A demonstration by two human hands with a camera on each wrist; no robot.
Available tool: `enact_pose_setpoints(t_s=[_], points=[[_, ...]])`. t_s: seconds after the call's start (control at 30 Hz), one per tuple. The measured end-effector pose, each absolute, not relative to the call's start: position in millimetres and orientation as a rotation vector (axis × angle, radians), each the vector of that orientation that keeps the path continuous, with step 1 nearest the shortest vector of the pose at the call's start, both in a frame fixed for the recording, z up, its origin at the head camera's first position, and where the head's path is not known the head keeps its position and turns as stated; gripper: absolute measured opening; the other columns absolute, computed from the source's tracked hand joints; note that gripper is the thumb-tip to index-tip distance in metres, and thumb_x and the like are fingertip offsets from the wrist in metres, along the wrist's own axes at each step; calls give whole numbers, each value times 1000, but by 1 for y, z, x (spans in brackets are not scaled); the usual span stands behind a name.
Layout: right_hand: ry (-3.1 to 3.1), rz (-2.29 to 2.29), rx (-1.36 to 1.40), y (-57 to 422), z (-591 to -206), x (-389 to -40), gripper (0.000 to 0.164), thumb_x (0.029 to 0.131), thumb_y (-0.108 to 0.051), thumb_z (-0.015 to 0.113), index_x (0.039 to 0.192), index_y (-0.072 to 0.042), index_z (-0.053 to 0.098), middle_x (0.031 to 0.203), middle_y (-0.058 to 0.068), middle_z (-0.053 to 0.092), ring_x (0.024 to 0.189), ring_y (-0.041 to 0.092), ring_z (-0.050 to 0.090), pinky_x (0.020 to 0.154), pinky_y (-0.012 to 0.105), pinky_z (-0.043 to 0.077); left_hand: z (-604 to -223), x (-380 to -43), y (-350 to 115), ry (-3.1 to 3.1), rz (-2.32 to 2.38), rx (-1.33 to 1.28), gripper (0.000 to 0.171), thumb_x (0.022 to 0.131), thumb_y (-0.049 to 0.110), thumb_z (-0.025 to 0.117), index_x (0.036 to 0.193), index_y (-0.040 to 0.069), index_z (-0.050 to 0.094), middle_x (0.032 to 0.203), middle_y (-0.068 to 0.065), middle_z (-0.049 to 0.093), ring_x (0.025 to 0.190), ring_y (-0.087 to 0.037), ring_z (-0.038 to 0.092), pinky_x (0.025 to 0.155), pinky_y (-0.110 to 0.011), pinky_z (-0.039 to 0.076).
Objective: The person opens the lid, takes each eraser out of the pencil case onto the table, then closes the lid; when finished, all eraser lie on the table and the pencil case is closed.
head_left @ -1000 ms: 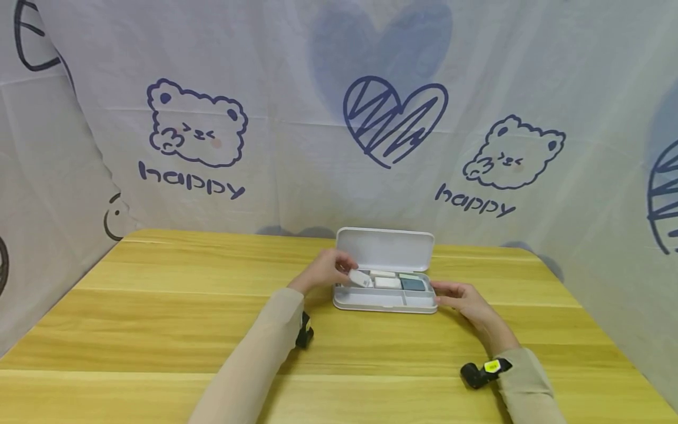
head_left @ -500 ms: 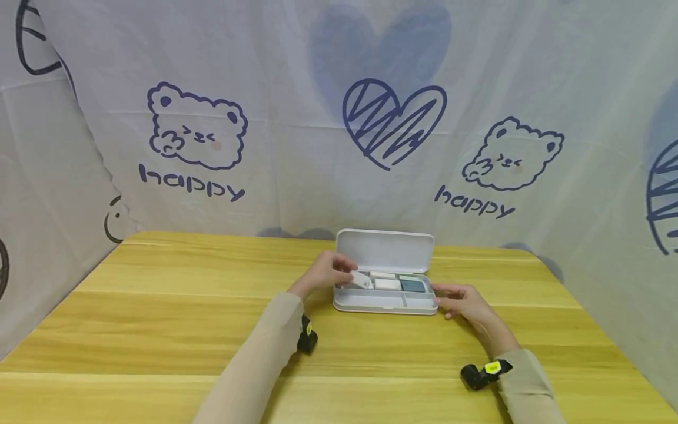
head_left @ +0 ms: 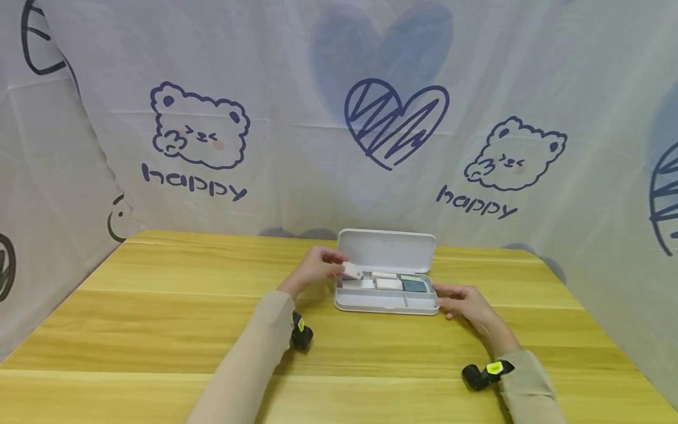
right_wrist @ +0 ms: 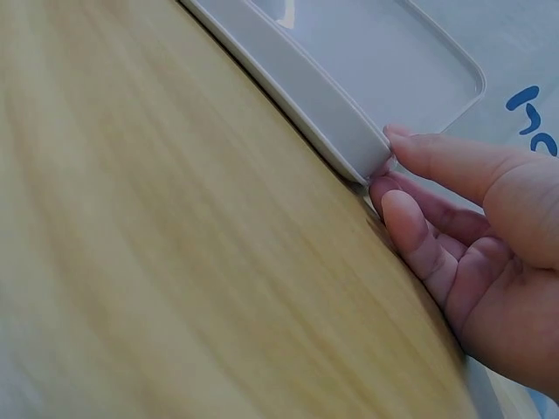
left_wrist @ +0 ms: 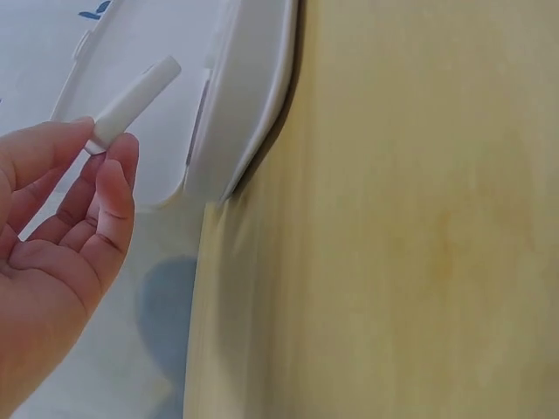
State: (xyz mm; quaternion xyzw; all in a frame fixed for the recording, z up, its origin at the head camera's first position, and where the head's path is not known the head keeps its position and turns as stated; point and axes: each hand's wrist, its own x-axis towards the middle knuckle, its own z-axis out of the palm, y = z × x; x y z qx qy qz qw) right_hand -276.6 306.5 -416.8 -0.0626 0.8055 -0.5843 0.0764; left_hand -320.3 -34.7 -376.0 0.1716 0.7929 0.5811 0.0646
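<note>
A white pencil case (head_left: 368, 308) stands with its lid (head_left: 386, 250) raised at the back of the table. My left hand (head_left: 312, 272) pinches a flat white eraser (left_wrist: 135, 103) between thumb and fingertips, above the case's left end. In the left wrist view it slants upward, its thin edge showing. Inside the back compartments lie a white block (head_left: 389, 284), a dark blue-grey block (head_left: 414, 286), a pale green one (head_left: 409, 277) and other white pieces. My right hand (head_left: 468, 303) grips the case's right end, thumb at the rim (right_wrist: 384, 144) and fingers at the bottom corner.
The wooden table (head_left: 159, 330) extends to both sides and in front of the case. Behind it hangs a pale cloth (head_left: 296, 171) printed with bears and hearts. The case's front row has two compartments, split by a divider (head_left: 406, 299).
My left hand has lifted the white eraser up and to the left out of the case's left compartment, uncovering white pieces beneath. The right hand stays at the case's right end.
</note>
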Motion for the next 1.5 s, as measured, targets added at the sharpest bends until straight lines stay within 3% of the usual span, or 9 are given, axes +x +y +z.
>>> enact_pose_setpoints(t_s=[0.2,0.53,1.03,1.5], points=[[2424,-1753,-192,306,-414,-275,50,81,-8,65,122,12,45,123,28,45,74,9,54,57,24,49,-373,-318,-45,2392,1771,506,24,80,-4,60,104,-9,61,89,-15,63,77,-30,58,67,-35,50],[2425,-1766,-195,307,-414,-275,51,80,-7,66,121,13,45,120,25,50,72,9,55,56,24,49,-376,-322,-67,2340,1898,393,28,80,-5,60,107,-13,57,94,-20,63,67,-13,60,64,-28,49],[2438,-1751,-184,308,-417,-277,50,80,-8,66,121,11,46,121,25,48,74,9,55,57,24,49,-387,-327,-81,2261,1929,134,29,80,-8,59,109,-12,57,94,-18,62,65,-15,57,61,-25,49],[2420,-1759,-195,307,-418,-278,50,80,-8,65,122,12,46,122,26,47,73,10,55,57,25,49,-391,-328,-75,2314,1776,48,22,79,-7,60,101,-10,61,73,-11,62,55,-13,54,50,-20,44]])
